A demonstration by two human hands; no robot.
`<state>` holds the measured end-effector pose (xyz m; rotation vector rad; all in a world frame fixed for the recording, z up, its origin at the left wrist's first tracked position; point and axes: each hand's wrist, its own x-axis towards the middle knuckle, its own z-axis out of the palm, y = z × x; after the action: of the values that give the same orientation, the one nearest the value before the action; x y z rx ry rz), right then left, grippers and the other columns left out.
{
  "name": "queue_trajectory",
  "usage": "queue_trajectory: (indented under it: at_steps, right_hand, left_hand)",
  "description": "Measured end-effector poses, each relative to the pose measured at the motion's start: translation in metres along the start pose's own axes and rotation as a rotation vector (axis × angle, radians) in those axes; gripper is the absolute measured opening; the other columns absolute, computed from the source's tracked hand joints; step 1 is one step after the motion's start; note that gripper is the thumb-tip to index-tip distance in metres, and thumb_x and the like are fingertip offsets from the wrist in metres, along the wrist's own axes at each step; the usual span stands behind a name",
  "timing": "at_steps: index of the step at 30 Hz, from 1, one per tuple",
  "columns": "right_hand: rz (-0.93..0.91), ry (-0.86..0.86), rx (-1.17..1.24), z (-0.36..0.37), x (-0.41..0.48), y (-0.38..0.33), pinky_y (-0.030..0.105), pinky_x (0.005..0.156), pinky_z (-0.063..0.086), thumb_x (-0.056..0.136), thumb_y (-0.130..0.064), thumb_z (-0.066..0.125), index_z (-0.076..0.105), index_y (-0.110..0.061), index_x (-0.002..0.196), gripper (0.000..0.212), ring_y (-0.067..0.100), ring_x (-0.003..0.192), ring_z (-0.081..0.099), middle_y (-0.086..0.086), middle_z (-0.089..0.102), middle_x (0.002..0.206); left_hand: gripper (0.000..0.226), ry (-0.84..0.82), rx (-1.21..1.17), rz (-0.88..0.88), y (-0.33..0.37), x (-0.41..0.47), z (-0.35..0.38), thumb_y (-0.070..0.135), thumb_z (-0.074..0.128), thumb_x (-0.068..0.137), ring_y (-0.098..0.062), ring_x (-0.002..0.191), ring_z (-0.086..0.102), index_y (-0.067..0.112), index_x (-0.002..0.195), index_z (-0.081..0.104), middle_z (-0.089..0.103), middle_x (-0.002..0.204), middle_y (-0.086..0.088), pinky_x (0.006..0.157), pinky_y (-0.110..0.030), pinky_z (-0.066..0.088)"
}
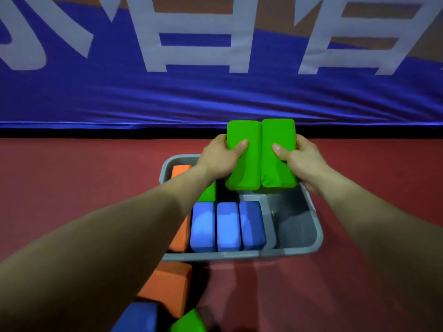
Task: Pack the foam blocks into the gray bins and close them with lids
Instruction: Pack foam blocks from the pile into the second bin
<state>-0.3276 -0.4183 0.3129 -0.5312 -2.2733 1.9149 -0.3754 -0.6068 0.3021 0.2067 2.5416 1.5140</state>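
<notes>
While a pair of green foam blocks (244, 173) sits pressed side by side, long faces touching, the left hand (219, 158) clamps the outer side of one and the right hand (300, 160) clamps the outer side of the other. Each thumb lies flat on a top face and the fingers curl round the far edge. The pair is held in the air over the far end of the gray bin (239, 255), tilted so its near ends point down toward the bin. Inside the bin, three blue blocks (227, 226) stand upright in a tight row against the near wall, and the bin's gray bottom shows to their right. An orange block (181, 170) stands in the far left corner. A second orange one (179, 236) sits just left of the blue row, and another green block (207, 194) is partly hidden under the left forearm. The bin rests on a red surface (84, 188). In front of it, near the left arm, lie loose blocks — an orange one (165, 286), a blue one (141, 317) and a green one (189, 322), close together. Behind everything hangs a blue banner (215, 97) with large white characters.
</notes>
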Motion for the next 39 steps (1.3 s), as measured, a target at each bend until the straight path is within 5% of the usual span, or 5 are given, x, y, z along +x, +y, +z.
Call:
queue_trajectory:
  at_steps: [3,9,19,25,39]
  right_hand:
    - [0.040,-0.046,0.023,0.012,0.027,0.016,0.047,0.089,0.056,0.091,-0.014,0.069,0.059,-0.021,0.117,0.029,0.020,0.096,0.069,0.002,0.070,0.109]
    - [0.144,-0.095,0.002,0.022,0.043,0.047,0.052,0.087,0.057,0.087,-0.021,0.073,0.063,-0.018,0.115,0.030,0.024,0.095,0.071,0.005,0.073,0.107]
    - [0.104,-0.152,-0.054,0.052,0.074,0.042,0.043,0.085,0.057,0.092,-0.012,0.067,0.061,-0.017,0.115,0.025,0.020,0.089,0.069,0.007,0.071,0.109]
    - [0.159,-0.197,-0.177,0.051,0.076,0.031,0.051,0.090,0.056,0.090,-0.019,0.069,0.062,-0.006,0.119,0.033,0.027,0.096,0.070,0.010,0.072,0.109]
    - [0.135,-0.144,-0.074,0.055,0.075,0.036,0.047,0.088,0.056,0.091,-0.013,0.068,0.061,-0.013,0.113,0.023,0.024,0.093,0.069,0.009,0.071,0.108]
  left_hand:
    - [0.068,0.043,-0.026,-0.028,-0.020,0.022,0.005,0.075,0.058,0.067,-0.024,0.098,0.070,0.018,0.105,0.068,0.075,0.105,-0.001,0.088,-0.045,0.056]
    - [0.056,-0.036,-0.024,-0.065,-0.050,0.036,0.011,0.066,0.062,0.077,-0.028,0.093,0.070,0.016,0.102,0.066,0.074,0.101,-0.006,0.084,-0.050,0.057]
    - [0.056,0.078,0.028,-0.051,-0.079,0.055,0.004,0.065,0.058,0.084,-0.027,0.102,0.068,0.015,0.108,0.068,0.073,0.108,-0.006,0.088,-0.044,0.054]
    - [0.050,0.054,0.072,-0.036,-0.079,0.055,-0.008,0.059,0.059,0.090,-0.027,0.094,0.069,0.012,0.098,0.072,0.074,0.098,-0.007,0.084,-0.044,0.055]
    - [0.047,0.053,0.128,-0.019,-0.073,0.062,-0.006,0.060,0.056,0.091,-0.034,0.106,0.065,0.017,0.104,0.070,0.072,0.111,-0.011,0.090,-0.045,0.052]
